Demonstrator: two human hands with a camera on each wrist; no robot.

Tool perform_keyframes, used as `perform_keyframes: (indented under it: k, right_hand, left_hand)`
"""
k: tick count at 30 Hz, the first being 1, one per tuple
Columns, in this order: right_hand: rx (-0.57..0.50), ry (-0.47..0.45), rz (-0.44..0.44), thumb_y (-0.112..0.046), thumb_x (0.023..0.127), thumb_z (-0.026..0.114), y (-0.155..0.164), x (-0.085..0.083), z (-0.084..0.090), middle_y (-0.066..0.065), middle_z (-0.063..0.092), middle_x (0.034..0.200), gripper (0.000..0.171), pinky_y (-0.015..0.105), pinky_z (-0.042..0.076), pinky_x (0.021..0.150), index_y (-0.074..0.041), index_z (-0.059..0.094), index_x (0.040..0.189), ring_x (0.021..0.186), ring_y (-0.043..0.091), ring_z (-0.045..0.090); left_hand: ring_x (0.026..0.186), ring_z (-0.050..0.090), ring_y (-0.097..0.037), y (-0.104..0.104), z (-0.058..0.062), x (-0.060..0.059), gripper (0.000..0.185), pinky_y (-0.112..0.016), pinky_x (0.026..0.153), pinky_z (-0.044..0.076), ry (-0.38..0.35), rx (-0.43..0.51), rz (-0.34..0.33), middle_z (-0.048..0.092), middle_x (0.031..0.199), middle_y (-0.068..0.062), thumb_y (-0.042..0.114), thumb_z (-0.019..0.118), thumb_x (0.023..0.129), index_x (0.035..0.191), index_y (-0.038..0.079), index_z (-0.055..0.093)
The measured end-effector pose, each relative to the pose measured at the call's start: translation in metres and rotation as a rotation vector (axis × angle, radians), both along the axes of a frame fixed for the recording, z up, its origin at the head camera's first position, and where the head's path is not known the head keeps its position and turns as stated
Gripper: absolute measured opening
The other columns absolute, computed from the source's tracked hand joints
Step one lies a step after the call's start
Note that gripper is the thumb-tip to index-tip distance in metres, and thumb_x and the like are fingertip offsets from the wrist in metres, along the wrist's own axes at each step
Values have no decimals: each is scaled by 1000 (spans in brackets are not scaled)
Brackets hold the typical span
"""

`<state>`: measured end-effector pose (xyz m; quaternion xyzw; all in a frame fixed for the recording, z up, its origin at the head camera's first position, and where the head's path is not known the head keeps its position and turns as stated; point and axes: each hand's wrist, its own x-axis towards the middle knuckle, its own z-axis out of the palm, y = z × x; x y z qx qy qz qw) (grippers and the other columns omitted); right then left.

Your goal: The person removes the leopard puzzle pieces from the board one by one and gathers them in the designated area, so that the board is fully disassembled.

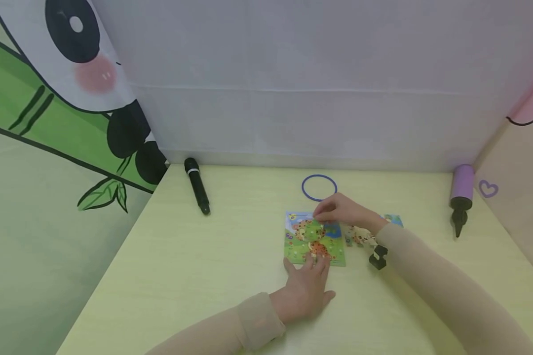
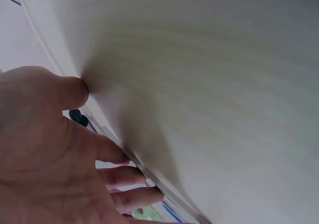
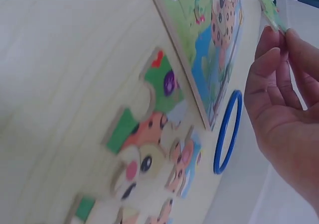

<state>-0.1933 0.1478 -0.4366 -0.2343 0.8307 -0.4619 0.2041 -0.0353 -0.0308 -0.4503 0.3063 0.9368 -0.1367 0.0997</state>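
Observation:
A jigsaw puzzle board with a spotted cartoon animal lies flat on the table. My left hand rests at its near edge, fingers spread and fairly straight, fingertips on the board; the left wrist view shows the palm from below. Between thumb and fingertips my right hand pinches a green puzzle piece, held over the board's upper part. To the right of the board, partly hidden by the right forearm, lie loose puzzle pieces printed with parts of a spotted animal.
Behind the board lies a blue ring. A small black object shows beside the right forearm. At the back left is a black microphone; a purple hand pump lies far right. Printed cloth walls border the table.

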Motion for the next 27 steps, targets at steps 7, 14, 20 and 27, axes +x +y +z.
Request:
perform_keyframes:
  k: [7, 14, 20, 27]
  right_hand:
    - [45, -16, -18, -19, 93, 65, 22, 3, 0, 6, 69, 89, 17, 41, 52, 70, -5, 71, 101, 81, 30, 62]
    - [49, -35, 13, -17, 93, 64, 42, 14, 5, 8, 68, 90, 22, 46, 52, 75, 1, 69, 105, 84, 35, 61]
    - [92, -66, 37, -13, 94, 62, 56, 21, 10, 9, 67, 85, 16, 41, 50, 66, 0, 69, 101, 75, 37, 57]
    - [132, -99, 90, -10, 93, 62, 67, 33, 9, 11, 66, 83, 11, 41, 50, 68, -3, 70, 95, 72, 30, 55]
  left_hand:
    - [138, 26, -24, -1, 0, -1, 75, -69, 88, 35, -12, 22, 8, 25, 153, 7, 65, 33, 94, 153, 20, 24]
    - [137, 27, -24, 0, 0, -1, 75, -68, 88, 36, 3, 19, -8, 26, 153, 6, 65, 33, 94, 153, 19, 23]
    - [137, 28, -25, 0, 1, 0, 75, -67, 88, 37, 15, 13, -16, 26, 152, 6, 64, 32, 94, 153, 18, 24]
    - [136, 29, -24, -1, 2, 1, 74, -67, 88, 37, 13, 33, -11, 29, 152, 6, 63, 35, 94, 152, 18, 27]
